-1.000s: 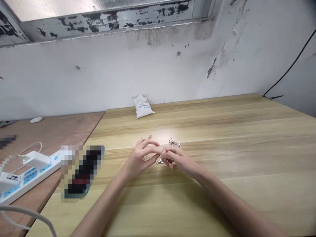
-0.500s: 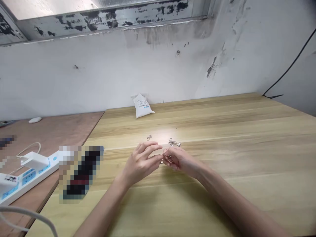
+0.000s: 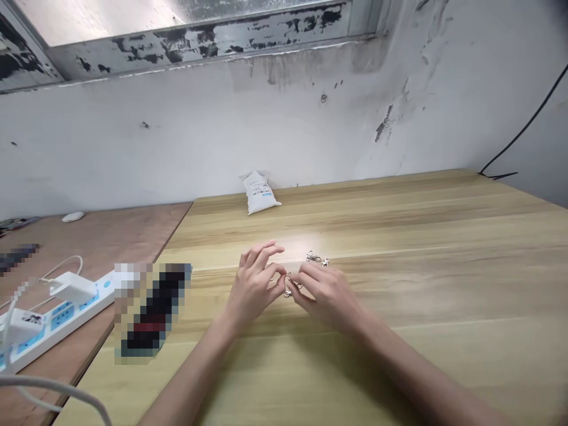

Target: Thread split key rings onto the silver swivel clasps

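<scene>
Over the middle of the wooden table (image 3: 399,284), both my hands meet at a small silvery metal clasp (image 3: 288,292). Thumb and index finger of my left hand (image 3: 257,284) pinch at its left side, the other fingers raised and spread. From the right, my right hand (image 3: 331,296) grips the clasp between thumb and fingers, palm down. The fingers partly cover the metal, so its full shape is hidden. Just beyond my right hand lie several similar metal clasps (image 3: 313,257), with one small piece (image 3: 325,262) close to the knuckles.
A white plastic packet (image 3: 261,194) lies near the wall. On the left, a blurred dark object (image 3: 153,313) rests on the table. A white power strip (image 3: 62,319) with chargers and cables sits on the lower brown surface (image 3: 133,231).
My right hand has turned palm down and its fingers have stretched toward my left hand. My left thumb and index finger have closed into a pinch. The view has shifted slightly.
</scene>
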`<action>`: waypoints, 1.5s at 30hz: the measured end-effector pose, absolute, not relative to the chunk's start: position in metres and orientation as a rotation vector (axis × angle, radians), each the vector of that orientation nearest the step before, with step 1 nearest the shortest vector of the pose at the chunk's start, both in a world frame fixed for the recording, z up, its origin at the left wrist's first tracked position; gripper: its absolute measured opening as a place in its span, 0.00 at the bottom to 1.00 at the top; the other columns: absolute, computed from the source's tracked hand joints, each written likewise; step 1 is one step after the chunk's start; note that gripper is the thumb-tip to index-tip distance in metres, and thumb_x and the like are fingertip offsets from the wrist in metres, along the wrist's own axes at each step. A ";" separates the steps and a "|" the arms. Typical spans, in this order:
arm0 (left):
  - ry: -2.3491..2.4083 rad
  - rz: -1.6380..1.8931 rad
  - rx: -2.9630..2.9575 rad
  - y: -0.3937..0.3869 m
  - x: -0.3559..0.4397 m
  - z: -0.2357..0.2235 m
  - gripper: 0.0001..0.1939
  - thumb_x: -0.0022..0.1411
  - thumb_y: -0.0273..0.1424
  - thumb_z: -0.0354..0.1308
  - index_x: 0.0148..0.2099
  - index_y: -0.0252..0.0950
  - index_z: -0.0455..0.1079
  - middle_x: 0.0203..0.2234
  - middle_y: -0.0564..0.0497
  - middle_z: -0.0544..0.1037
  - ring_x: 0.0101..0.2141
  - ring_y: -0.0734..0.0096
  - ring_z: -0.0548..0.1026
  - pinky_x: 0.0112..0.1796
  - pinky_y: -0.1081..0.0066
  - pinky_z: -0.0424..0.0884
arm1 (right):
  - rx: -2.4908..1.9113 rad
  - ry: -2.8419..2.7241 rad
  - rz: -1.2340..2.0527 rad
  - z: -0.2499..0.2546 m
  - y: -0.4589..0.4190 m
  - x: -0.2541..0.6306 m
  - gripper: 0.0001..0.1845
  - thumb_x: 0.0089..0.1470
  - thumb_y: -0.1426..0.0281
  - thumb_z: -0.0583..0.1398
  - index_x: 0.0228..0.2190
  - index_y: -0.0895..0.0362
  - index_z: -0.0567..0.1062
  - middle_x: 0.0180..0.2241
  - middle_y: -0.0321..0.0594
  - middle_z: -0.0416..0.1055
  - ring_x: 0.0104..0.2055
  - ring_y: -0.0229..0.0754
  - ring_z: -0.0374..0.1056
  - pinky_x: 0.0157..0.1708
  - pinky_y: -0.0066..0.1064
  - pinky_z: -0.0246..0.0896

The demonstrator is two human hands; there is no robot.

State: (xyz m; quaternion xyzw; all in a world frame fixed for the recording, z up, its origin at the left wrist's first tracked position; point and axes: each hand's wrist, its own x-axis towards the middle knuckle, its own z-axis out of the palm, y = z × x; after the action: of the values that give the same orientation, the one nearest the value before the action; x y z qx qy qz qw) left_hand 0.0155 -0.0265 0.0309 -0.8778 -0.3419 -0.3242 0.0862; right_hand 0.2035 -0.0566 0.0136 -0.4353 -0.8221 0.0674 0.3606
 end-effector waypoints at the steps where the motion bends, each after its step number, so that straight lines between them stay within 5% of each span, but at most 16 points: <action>1: -1.053 -0.958 -2.622 -0.026 0.015 0.030 0.05 0.62 0.26 0.57 0.34 0.39 0.71 0.49 0.47 0.76 0.56 0.55 0.68 0.53 0.57 0.63 | -1.053 -2.214 0.062 0.013 -0.057 0.205 0.12 0.62 0.69 0.53 0.29 0.56 0.74 0.28 0.40 0.70 0.31 0.39 0.62 0.30 0.31 0.51; 6: -1.107 -0.986 -2.616 -0.024 0.011 0.031 0.05 0.63 0.26 0.57 0.35 0.39 0.73 0.50 0.46 0.75 0.58 0.54 0.65 0.54 0.56 0.62 | -0.986 -2.240 0.058 0.013 -0.054 0.214 0.13 0.60 0.63 0.58 0.26 0.56 0.73 0.30 0.41 0.69 0.33 0.41 0.63 0.30 0.31 0.54; 9: -1.032 -1.034 -2.619 -0.026 0.013 0.032 0.06 0.63 0.26 0.57 0.34 0.39 0.73 0.51 0.46 0.75 0.60 0.55 0.64 0.56 0.56 0.61 | -1.152 -2.082 0.137 0.011 -0.050 0.213 0.12 0.58 0.60 0.61 0.35 0.56 0.75 0.38 0.45 0.71 0.43 0.47 0.66 0.42 0.39 0.61; 12: -0.973 -1.053 -2.612 -0.029 0.015 0.032 0.05 0.63 0.26 0.57 0.35 0.39 0.73 0.53 0.46 0.74 0.61 0.56 0.62 0.59 0.54 0.59 | -1.159 -2.110 0.218 0.006 -0.047 0.212 0.10 0.59 0.62 0.60 0.41 0.51 0.77 0.50 0.46 0.70 0.60 0.54 0.59 0.57 0.53 0.51; 15: -0.984 -1.035 -2.597 -0.029 0.015 0.033 0.05 0.63 0.26 0.57 0.35 0.38 0.72 0.54 0.46 0.73 0.62 0.55 0.61 0.61 0.52 0.57 | -1.118 -2.129 0.298 0.003 -0.044 0.216 0.09 0.62 0.67 0.57 0.33 0.51 0.78 0.52 0.44 0.70 0.64 0.55 0.54 0.61 0.59 0.43; 22: -0.972 -1.045 -2.613 -0.030 0.014 0.034 0.06 0.64 0.27 0.56 0.35 0.39 0.73 0.54 0.46 0.73 0.62 0.56 0.62 0.61 0.51 0.58 | -1.143 -2.094 0.427 0.006 -0.048 0.212 0.10 0.60 0.65 0.59 0.42 0.50 0.78 0.58 0.47 0.65 0.66 0.57 0.52 0.60 0.63 0.46; 26: -0.957 -1.026 -2.633 -0.031 0.016 0.035 0.06 0.64 0.27 0.56 0.35 0.39 0.73 0.54 0.47 0.73 0.62 0.57 0.62 0.61 0.50 0.57 | -1.095 -2.124 0.399 0.000 -0.046 0.210 0.08 0.61 0.68 0.59 0.35 0.50 0.79 0.55 0.42 0.70 0.66 0.56 0.53 0.61 0.64 0.46; 34: -1.236 -0.836 -2.837 -0.027 0.012 0.028 0.06 0.63 0.27 0.55 0.34 0.39 0.71 0.57 0.47 0.69 0.64 0.53 0.56 0.60 0.45 0.56 | -0.961 -2.185 -0.320 0.004 -0.042 0.216 0.07 0.61 0.74 0.58 0.34 0.56 0.77 0.47 0.45 0.75 0.63 0.56 0.59 0.62 0.66 0.44; 40: -1.374 -0.757 -3.029 -0.025 0.003 0.028 0.05 0.65 0.29 0.54 0.36 0.41 0.71 0.59 0.50 0.66 0.66 0.56 0.52 0.61 0.47 0.56 | -0.739 -2.282 -0.511 0.012 -0.059 0.202 0.09 0.61 0.78 0.57 0.39 0.59 0.76 0.50 0.47 0.73 0.63 0.55 0.57 0.62 0.57 0.53; 45: -1.341 -0.719 -2.970 -0.021 0.000 0.028 0.07 0.65 0.29 0.53 0.35 0.40 0.71 0.57 0.49 0.67 0.65 0.53 0.53 0.60 0.45 0.55 | -0.842 -2.164 -0.385 0.008 -0.051 0.207 0.08 0.61 0.75 0.58 0.36 0.55 0.77 0.40 0.44 0.75 0.48 0.47 0.69 0.46 0.43 0.67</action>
State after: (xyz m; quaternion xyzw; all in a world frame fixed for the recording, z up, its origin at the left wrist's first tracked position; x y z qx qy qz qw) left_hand -0.0004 -0.0210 0.0282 -0.8857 -0.4000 -0.2145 -0.0979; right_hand 0.2068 -0.0512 0.0082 -0.3302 -0.8490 -0.1512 0.3838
